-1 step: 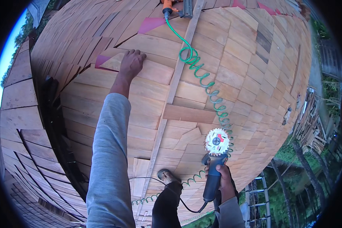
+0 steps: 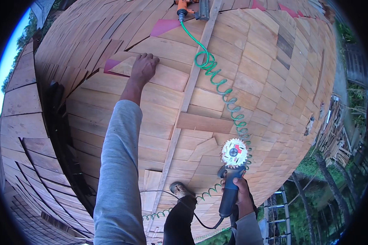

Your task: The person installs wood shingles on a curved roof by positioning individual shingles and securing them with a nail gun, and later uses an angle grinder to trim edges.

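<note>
My left hand [image 2: 145,67] rests with bent fingers gripping the upper edge of a pale wooden shingle [image 2: 169,75]; magenta underlayment [image 2: 112,66] shows just left of it. My right hand [image 2: 239,191] grips a dark angle grinder [image 2: 229,200] fitted with a white toothed circular blade [image 2: 234,152], held upright in view over the shingled roof. A green coiled air hose [image 2: 218,81] runs past the blade up to an orange nail gun [image 2: 183,8] lying at the top of the view.
A long batten [image 2: 187,100] crosses the shingles, with a short board [image 2: 204,122] beside it. My sandalled foot [image 2: 180,190] is below. At left is a dark channel [image 2: 55,122]; at right, beyond the roof edge, are a ladder [image 2: 286,220], trees and stacked timber [image 2: 333,130].
The whole view has shifted very slightly right and down; both hands hold the same positions on the shingle and grinder.
</note>
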Motion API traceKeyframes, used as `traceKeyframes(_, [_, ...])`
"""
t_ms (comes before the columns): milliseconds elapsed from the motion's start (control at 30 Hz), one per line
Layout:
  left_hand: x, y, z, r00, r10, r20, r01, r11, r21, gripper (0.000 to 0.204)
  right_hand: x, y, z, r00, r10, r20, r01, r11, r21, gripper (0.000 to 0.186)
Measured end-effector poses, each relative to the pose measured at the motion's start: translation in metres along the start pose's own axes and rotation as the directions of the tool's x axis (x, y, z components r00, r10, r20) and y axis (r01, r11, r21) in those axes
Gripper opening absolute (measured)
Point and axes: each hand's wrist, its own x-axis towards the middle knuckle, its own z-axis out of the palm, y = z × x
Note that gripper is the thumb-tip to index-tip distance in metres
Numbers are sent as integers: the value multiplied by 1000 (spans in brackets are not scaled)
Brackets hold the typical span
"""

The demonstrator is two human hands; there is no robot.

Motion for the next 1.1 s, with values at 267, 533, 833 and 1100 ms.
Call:
traceKeyframes(267, [-4, 9, 8, 994, -21, -103, 25, 999, 42, 20, 0, 4, -3, 998, -24, 65, 24, 1000, -9, 58])
traceKeyframes(533, [-9, 4, 14, 992, -31, -118, 35, 999, 33, 20, 2, 6, -1, 998, 11, 57, -9, 999, -40, 60])
traceKeyframes(833, [34, -25, -45, 922, -183, -342, 221, 972, 76, 17, -2, 3, 12, 1000, 3, 0, -3, 999, 37, 53])
traceKeyframes(1100, [41, -11, -56, 881, -51, -470, 177, 957, 228, 17, -4, 2, 12, 999, 27, 31, -28, 1000, 10, 49])
